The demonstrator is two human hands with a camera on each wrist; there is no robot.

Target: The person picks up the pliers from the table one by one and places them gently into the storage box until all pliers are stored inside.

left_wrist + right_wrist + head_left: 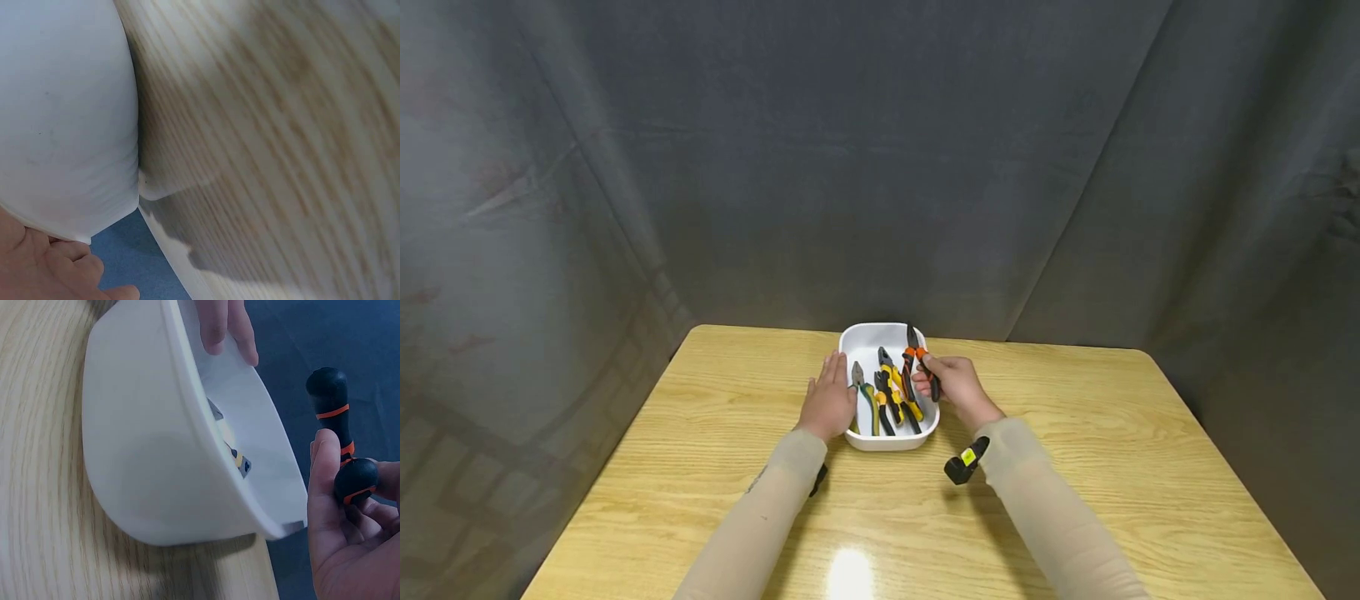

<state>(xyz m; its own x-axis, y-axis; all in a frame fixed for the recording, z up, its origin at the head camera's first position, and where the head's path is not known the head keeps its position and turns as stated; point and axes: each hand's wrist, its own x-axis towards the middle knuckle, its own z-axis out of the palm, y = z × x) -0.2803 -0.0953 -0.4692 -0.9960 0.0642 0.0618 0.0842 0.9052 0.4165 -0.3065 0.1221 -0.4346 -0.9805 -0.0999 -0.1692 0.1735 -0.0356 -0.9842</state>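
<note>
My right hand (958,387) holds pliers with black and orange handles (909,358) over the right side of a white plastic tub (891,444). In the right wrist view, thumb and fingers close on one handle of these pliers (329,394), and the handles stand apart. The left hand (831,402) rests on the tub's left rim with its fingers extended; two fingertips (214,345) reach inside the wall. Within the tub lie several pliers, among them green-and-yellow-handled pliers (870,398) at the left and yellow-and-black pliers (888,367) toward the middle.
The tub stands near the back edge of a light wood table (715,433). A dark grey curtain (865,167) hangs behind and along both sides. A black wrist camera (962,467) sits by the right sleeve.
</note>
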